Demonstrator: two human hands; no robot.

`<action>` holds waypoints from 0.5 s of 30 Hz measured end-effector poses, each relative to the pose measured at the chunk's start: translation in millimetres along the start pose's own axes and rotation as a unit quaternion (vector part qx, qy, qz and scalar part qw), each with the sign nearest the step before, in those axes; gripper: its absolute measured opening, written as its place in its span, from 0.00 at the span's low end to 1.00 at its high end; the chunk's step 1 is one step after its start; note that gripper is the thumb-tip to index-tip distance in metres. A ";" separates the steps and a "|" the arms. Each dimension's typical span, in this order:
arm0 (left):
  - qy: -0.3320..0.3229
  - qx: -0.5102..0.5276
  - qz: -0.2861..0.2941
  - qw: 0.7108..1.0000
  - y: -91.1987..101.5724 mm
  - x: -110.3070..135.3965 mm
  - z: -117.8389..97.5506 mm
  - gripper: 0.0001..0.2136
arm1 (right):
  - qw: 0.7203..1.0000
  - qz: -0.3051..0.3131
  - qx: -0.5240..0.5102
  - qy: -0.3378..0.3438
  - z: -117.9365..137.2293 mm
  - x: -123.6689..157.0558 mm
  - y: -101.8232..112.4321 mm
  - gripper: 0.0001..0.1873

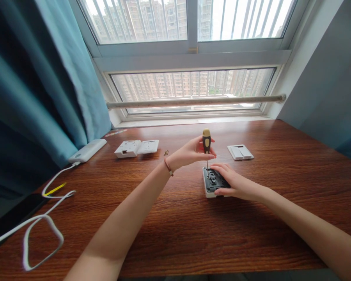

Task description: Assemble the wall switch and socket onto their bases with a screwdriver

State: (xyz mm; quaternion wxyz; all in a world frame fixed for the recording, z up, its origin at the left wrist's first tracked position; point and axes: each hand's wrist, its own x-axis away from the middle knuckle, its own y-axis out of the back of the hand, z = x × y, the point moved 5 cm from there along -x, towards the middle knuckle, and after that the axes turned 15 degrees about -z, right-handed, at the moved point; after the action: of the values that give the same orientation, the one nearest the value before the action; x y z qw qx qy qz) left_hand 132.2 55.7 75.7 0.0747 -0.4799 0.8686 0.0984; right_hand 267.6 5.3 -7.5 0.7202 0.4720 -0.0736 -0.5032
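My left hand (194,150) grips a screwdriver (206,141) with a black and yellow handle. The screwdriver stands upright, its tip down at the left side of an electrical wall switch (213,183) with a black inner face and a white box beneath. Whether the tip sits in a screw is too small to tell. On the right, my right hand (229,181) clasps the switch, thumb at the near edge and fingers over the far edge. A white switch cover plate (240,152) lies on the table beyond my right hand.
Small brass-coloured screws (166,153) lie left of my left wrist. Farther left are a white socket box (128,148) and a white socket plate (148,146). A white power bank (87,151) with a looped cable (43,216) is by the curtain (84,78).
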 end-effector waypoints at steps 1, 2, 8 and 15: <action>-0.007 -0.019 -0.019 1.000 -0.2 -1.6 2.8 0.18 | 1.000 -0.001 -0.001 0.001 0.0 -0.1 0.1 0.38; -0.015 -0.043 -0.039 0.998 -0.2 -3.3 6.0 0.16 | 1.000 -0.003 -0.001 0.002 0.0 -0.2 0.3 0.38; -0.006 -0.089 -0.083 0.993 4.5 -7.2 16.7 0.13 | 1.000 -0.003 -0.004 -0.001 -1.2 -0.5 0.1 0.39; 0.036 0.038 0.018 0.998 1.9 -0.8 1.0 0.15 | 1.000 -0.006 -0.006 0.002 0.1 0.3 1.4 0.38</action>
State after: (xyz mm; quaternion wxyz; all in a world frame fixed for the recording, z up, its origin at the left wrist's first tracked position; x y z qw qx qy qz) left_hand 131.0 57.6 75.1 0.0597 -0.4642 0.8823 0.0496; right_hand 268.6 5.0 -6.5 0.7203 0.4686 -0.0662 -0.5071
